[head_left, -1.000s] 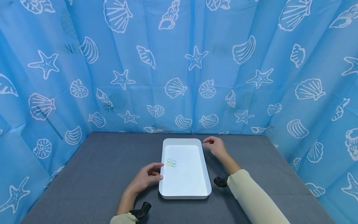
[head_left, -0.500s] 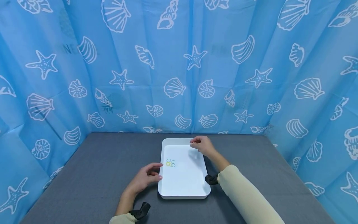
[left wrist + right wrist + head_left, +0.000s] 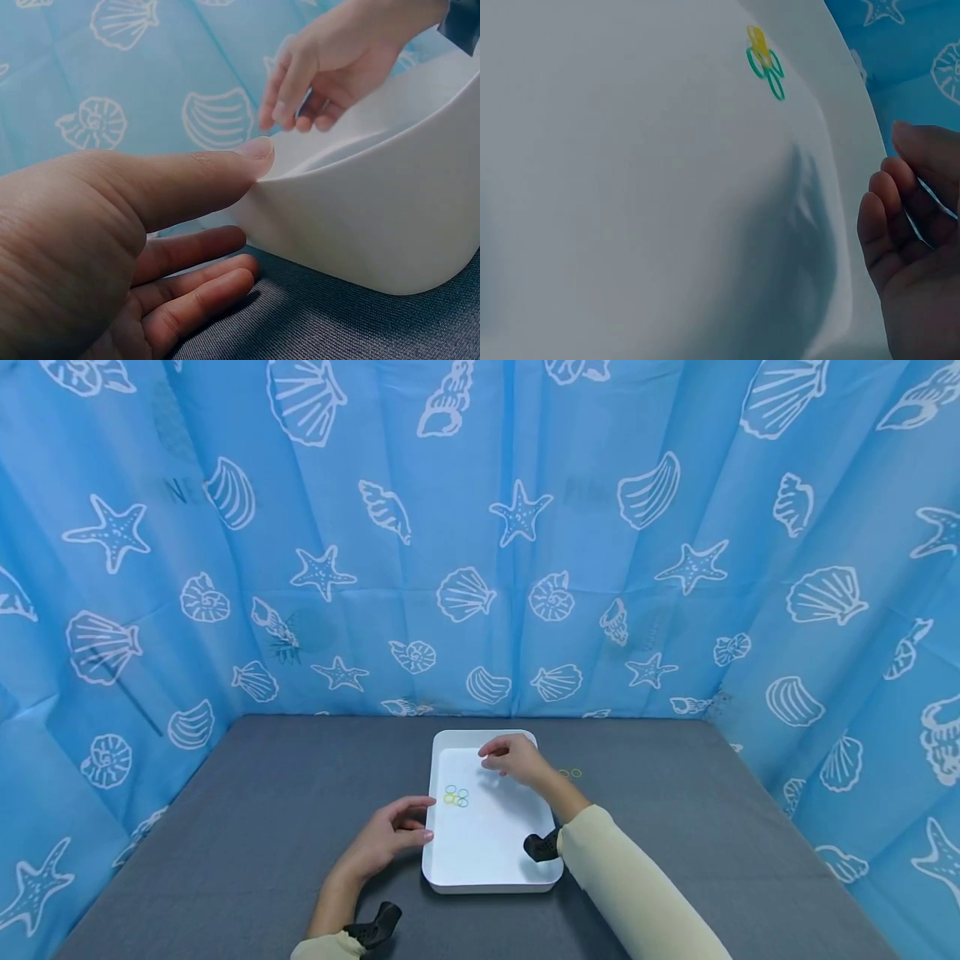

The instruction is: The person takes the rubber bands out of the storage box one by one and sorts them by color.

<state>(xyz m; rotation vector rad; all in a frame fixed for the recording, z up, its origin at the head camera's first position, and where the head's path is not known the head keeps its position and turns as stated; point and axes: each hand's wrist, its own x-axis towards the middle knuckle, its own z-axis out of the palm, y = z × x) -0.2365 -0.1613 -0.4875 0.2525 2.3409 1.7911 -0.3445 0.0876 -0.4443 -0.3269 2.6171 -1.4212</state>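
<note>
A white rectangular tray [image 3: 487,853] lies in the middle of the table. Inside it, near the left wall, sit several small loops like rubber bands: a yellow loop [image 3: 759,46] and green ones, with a green loop [image 3: 777,85] nearest the camera. My left hand [image 3: 386,837] rests against the tray's left side, its thumb [image 3: 217,176] touching the rim and the other fingers fairly straight below. Over the far part of the tray hovers my right hand [image 3: 519,762], thumb and index fingertips close together. Whether a band is between them does not show.
Two yellow loops [image 3: 576,773] lie on the grey table [image 3: 660,827] right of the tray, partly behind the right forearm. A blue shell-print curtain [image 3: 480,635] hangs along the back and sides. Both wrists wear a black camera mount [image 3: 378,925].
My right hand has moved left, from beside the tray's right edge to above its far part. The yellow loops right of the tray have come into view. The left hand stays put.
</note>
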